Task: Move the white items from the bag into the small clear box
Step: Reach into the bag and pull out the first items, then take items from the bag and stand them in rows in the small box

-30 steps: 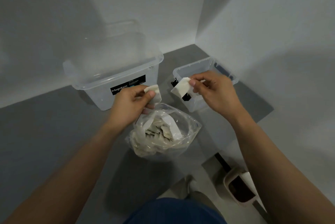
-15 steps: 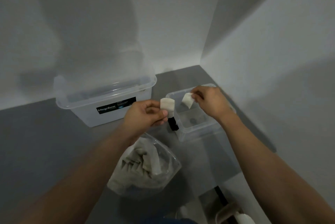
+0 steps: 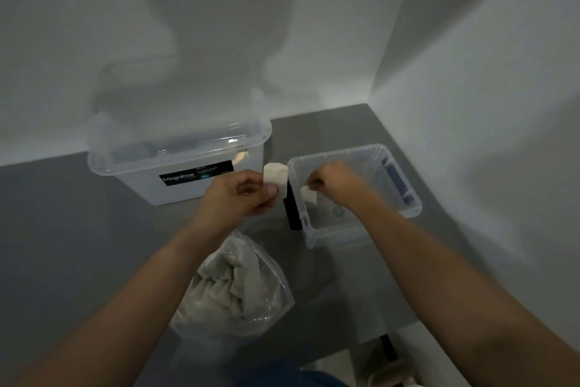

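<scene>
Right hand (image 3: 334, 183) pinches a white item (image 3: 309, 196) inside the small clear box (image 3: 405, 178). Left hand (image 3: 238, 195) pinches another white item (image 3: 275, 178) just left of the box rim. Bag (image 3: 233, 288) of white items lies on the grey floor (image 3: 62, 229), near the larger lidded box (image 3: 179, 164).

This looks like a bare corner of a room in a home. Two plain white walls (image 3: 470, 73) meet above a grey floor (image 3: 62, 229). Plastic storage boxes stand directly on it: a large lidded box (image 3: 188, 189) labelled Megabox and a small clear box (image 3: 411, 198).
</scene>
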A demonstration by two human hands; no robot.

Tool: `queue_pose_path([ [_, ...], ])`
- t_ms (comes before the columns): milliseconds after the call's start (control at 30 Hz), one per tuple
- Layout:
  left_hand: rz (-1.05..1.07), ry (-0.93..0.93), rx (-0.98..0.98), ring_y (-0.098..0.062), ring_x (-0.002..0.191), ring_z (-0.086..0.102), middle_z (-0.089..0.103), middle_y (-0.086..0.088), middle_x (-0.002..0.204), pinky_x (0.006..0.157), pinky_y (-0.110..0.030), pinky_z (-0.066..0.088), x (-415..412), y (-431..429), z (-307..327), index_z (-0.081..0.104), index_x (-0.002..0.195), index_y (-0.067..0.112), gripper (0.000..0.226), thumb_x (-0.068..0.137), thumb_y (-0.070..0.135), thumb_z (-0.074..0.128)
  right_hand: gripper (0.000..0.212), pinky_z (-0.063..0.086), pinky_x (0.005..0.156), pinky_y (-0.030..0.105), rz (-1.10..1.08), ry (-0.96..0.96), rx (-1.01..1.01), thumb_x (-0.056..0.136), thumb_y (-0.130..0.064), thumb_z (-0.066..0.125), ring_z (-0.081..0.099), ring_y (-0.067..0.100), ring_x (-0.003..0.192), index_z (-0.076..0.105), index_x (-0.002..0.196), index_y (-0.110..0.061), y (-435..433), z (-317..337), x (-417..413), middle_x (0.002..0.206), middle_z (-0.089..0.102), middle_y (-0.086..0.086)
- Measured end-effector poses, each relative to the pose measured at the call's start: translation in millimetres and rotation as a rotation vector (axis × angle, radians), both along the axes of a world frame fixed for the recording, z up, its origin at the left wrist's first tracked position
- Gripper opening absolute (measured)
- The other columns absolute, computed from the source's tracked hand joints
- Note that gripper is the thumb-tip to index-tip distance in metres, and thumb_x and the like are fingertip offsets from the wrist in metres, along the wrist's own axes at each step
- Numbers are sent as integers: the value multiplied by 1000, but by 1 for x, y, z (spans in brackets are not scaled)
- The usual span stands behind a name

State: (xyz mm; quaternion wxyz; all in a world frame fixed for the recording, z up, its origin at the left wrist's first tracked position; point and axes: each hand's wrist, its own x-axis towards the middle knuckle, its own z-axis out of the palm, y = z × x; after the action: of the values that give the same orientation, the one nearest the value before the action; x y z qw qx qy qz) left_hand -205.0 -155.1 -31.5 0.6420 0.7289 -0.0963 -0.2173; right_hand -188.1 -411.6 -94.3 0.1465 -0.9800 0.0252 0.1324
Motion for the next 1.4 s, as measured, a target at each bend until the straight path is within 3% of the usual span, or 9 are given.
queue_pose_path([
  [233, 7, 37, -16, -30, 89, 76, 78, -14, 92, 85, -40, 62, -4, -7, -6, 75, 105, 7, 16, 89, 10, 75, 10, 47, 76, 31, -32, -34, -69, 100, -28, 62, 63, 23, 82, 70, 99, -22, 4, -9, 3, 96, 69, 6],
  [467, -8, 3, 28, -28, 87, 76, 78, -10, 91, 85, -44, 62, -5, -13, -8, 76, 102, 12, 13, 89, 16, 77, 23, 54, 82, 35, -104, -179, -35, 101, -36, 60, 68, 25, 93, 70, 110, -18, 3, 4, -7, 99, 73, 4],
  [567, -36, -87, 92, -24, 82, 77, 77, -8, 91, 80, -40, 64, -1, -16, -2, 77, 101, 14, 11, 90, 16, 77, 24, 52, 76, 28, -262, -362, 336, 100, -38, 61, 69, 12, 82, 75, 106, -20, 6, 32, -30, 89, 73, -8],
  [667, -120, -176, 145, -20, 78, 76, 77, -6, 89, 78, -39, 64, 3, -22, 8, 77, 103, 14, 13, 90, 16, 76, 29, 60, 81, 31, -241, -321, 793, 96, -41, 67, 74, 11, 81, 72, 120, -26, 17, 69, -55, 97, 75, -7],
  [833, -190, -360, 262, -14, 78, 74, 76, 7, 85, 76, -40, 63, 8, -34, 21, 77, 104, 27, 16, 89, 32, 78, 18, 61, 86, 38, -134, -326, 727, 92, -20, 75, 75, 16, 86, 77, 110, -21, 22, 89, -75, 96, 77, -5],
  [967, -104, -123, 63, -22, 93, 74, 72, -5, 105, 77, -36, 64, 3, -42, 21, 71, 118, 19, 41, 80, 23, 86, 12, 60, 78, 33, -361, -450, 1072, 90, -6, 75, 75, 23, 82, 73, 102, -7, 25, 83, -90, 90, 78, 10],
  [1133, -72, 6, -158, -21, 94, 76, 74, -17, 106, 82, -34, 62, -6, -58, 26, 74, 109, 13, 21, 89, 18, 77, 13, 59, 81, 32, -559, -476, 1555, 92, 0, 69, 72, 21, 81, 64, 100, -9, 45, 73, -101, 89, 75, 13],
  [1300, -150, -331, 70, -11, 86, 73, 77, 3, 91, 80, -32, 61, 4, -62, 35, 77, 103, 24, 12, 91, 23, 76, 19, 58, 76, 29, -564, -563, 1201, 88, -11, 78, 72, 16, 85, 70, 106, -12, 48, 64, -110, 99, 75, 5],
  [1400, -254, -418, 121, -7, 86, 73, 77, 8, 92, 83, -27, 58, 8, -60, 46, 78, 106, 24, 20, 86, 22, 81, 15, 59, 75, 29, -551, -585, 1190, 90, -7, 76, 70, 17, 80, 71, 102, -1, 44, 64, -112, 90, 75, 11],
])
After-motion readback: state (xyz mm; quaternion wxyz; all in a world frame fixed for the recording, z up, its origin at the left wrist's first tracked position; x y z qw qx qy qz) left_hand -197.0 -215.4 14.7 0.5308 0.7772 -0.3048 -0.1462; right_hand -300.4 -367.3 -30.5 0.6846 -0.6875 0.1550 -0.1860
